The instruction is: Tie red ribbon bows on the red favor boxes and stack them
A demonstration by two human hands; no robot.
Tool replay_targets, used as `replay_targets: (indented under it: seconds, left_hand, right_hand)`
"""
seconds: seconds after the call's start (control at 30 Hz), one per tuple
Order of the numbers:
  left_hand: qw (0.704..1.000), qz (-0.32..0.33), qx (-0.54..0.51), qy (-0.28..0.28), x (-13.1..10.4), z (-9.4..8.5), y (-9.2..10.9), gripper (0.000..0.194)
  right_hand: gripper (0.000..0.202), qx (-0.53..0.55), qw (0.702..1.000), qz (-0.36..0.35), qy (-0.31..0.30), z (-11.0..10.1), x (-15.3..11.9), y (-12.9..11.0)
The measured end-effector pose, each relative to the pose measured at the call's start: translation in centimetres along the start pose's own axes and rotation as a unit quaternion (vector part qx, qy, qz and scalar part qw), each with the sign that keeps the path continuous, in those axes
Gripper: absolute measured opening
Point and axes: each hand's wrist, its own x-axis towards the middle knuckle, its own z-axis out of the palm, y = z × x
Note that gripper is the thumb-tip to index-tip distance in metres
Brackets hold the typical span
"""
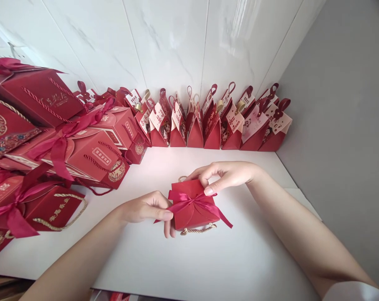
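Filling the left side of the white table [164, 263], stacked red boxes [92, 152] sat with magenta bows and corded handles, some handles red and others gold. Just to their right, a person's left hand [148, 207] pinched the near left side of a small red gift box [197, 217], thumb over the top edge and fingers curled below, the grip nearly closed. The gift box lay between the person's 2 hands, over the middle of the table, its magenta bow [192, 200] facing up and a gold cord handle [198, 230] hanging at the near side; whether its base touched the table could not be told. Behind it, a row of pointed boxes [195, 129] with looped tabs stood along the marbled wall [170, 50]. The right hand [229, 174] arched over the box's far right corner, loosely closed, with the thumb at the bow's right side. At far right were a pale sleeve [354, 291] and a plain grey wall [343, 125].
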Motion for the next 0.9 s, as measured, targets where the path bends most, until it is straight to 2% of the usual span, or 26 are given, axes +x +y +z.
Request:
replay_targets:
  seconds: [0.27,0.57,0.77,0.9]
  left_hand:
    - [0.999,-0.023,-0.01,-0.025,0.1,0.3,0.7,0.037]
    - [0.999,-0.012,0.014,-0.04,0.1,0.6,1.2,0.041]
    - [0.997,-0.008,0.057,-0.046,0.0,0.6,0.8,0.039]
    - [0.999,0.007,0.015,-0.038,0.1,0.3,0.2,0.05]
  right_hand:
    - [0.034,-0.016,1.0,0.012,0.007,0.3,0.4,0.1]
    - [0.037,-0.017,1.0,0.017,0.012,0.4,0.5,0.2]
    - [0.027,0.018,1.0,-0.018,0.009,-0.1,0.0,0.2]
    - [0.027,0.007,1.0,-0.015,-0.01,-0.3,-0.1,0.0]
